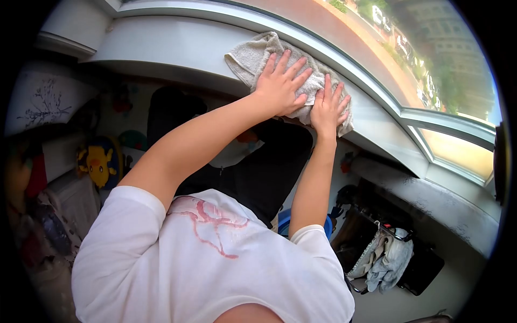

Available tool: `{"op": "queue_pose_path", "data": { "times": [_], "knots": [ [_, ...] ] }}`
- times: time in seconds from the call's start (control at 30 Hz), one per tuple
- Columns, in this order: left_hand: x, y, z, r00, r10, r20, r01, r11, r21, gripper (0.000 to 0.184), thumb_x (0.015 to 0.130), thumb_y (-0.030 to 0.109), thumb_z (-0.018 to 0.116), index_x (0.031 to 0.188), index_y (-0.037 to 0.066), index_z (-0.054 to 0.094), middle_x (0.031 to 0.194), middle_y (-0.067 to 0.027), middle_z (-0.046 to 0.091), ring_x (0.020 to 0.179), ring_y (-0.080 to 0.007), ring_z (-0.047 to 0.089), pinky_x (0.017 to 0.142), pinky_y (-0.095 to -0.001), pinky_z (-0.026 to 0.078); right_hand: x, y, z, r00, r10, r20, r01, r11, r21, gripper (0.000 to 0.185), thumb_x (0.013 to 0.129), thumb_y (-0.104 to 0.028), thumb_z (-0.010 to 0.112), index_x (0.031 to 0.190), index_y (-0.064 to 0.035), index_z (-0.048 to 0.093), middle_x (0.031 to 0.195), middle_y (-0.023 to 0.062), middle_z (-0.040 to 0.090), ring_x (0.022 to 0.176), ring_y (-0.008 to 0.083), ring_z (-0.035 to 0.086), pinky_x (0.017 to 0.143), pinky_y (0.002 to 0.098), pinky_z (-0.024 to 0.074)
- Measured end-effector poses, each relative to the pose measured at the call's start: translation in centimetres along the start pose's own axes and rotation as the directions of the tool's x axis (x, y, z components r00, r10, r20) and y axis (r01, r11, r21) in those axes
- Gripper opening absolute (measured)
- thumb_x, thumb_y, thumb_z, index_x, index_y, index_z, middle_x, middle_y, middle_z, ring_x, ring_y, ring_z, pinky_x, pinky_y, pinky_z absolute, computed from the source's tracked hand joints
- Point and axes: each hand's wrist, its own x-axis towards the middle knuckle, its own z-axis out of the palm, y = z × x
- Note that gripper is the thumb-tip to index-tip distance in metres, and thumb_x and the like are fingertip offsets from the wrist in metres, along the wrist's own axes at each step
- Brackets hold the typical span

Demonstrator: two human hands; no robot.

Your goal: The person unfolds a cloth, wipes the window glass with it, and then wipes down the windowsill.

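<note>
A light grey-beige cloth (pixel 253 56) lies spread on the white window sill (pixel 161 43), close to the window frame. My left hand (pixel 281 85) presses flat on the cloth with its fingers spread. Beside it, to the right, my right hand (pixel 327 110) also rests on the cloth, fingers stretched out and apart. Neither hand is closed round the fabric. Parts of the cloth under both palms are hidden.
Along the sill's far side runs the window (pixel 377 32), with a street beyond the glass. Below right, cloths (pixel 390 261) hang on a dark rack. A blue basin (pixel 285 222) is partly hidden by my body. A yellow toy (pixel 99 164) is at left.
</note>
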Motion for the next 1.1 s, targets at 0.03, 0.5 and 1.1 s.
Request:
{"op": "queue_pose_path", "data": {
  "times": [0.03, 0.5, 1.1],
  "knots": [
    [0.6, 0.3, 0.1, 1.000, -0.015, 0.019, 0.015, 1.000, -0.003, 0.072, 0.100, 0.058, 0.039, 0.163, 0.024, 0.029, 0.171, -0.0075, 0.021, 0.157, -0.0385, 0.012, 0.125, -0.0598, 0.008, 0.8, 0.0, -0.6, 0.996, 0.023, 0.085, -0.020, 0.999, -0.032, 0.052, 0.108, -0.043, 0.035, 0.160, -0.0378, 0.030, 0.172, 0.0111, 0.012, 0.156, 0.0464, 0.006, 0.121, 0.0659, 0.0056],
    [-1.7, 2.0, -0.7, 0.999, -0.055, 0.000, 0.055, 0.998, 0.022, 0.072, 0.100, 0.058, 0.040, 0.163, 0.025, 0.029, 0.171, -0.0065, 0.021, 0.157, -0.0381, 0.011, 0.125, -0.0589, 0.006, -3.0, -0.5, 0.1, 0.986, 0.010, -0.165, -0.011, 1.000, -0.009, 0.049, 0.106, -0.040, 0.043, 0.154, -0.0321, 0.046, 0.165, 0.0145, 0.032, 0.153, 0.0482, 0.019, 0.122, 0.0649, 0.0094],
    [-1.4, 3.1, -0.5, 0.999, -0.040, 0.013, 0.039, 0.997, 0.067, 0.078, 0.096, 0.064, 0.043, 0.163, 0.027, 0.028, 0.171, -0.0088, 0.020, 0.157, -0.0409, 0.009, 0.124, -0.0613, 0.006, -2.6, 2.4, 0.4, 0.961, -0.096, -0.259, 0.106, 0.994, 0.025, 0.051, 0.100, -0.039, 0.051, 0.149, -0.0297, 0.054, 0.161, 0.0162, 0.039, 0.149, 0.0524, 0.026, 0.119, 0.0689, 0.0132]
  ]
}}
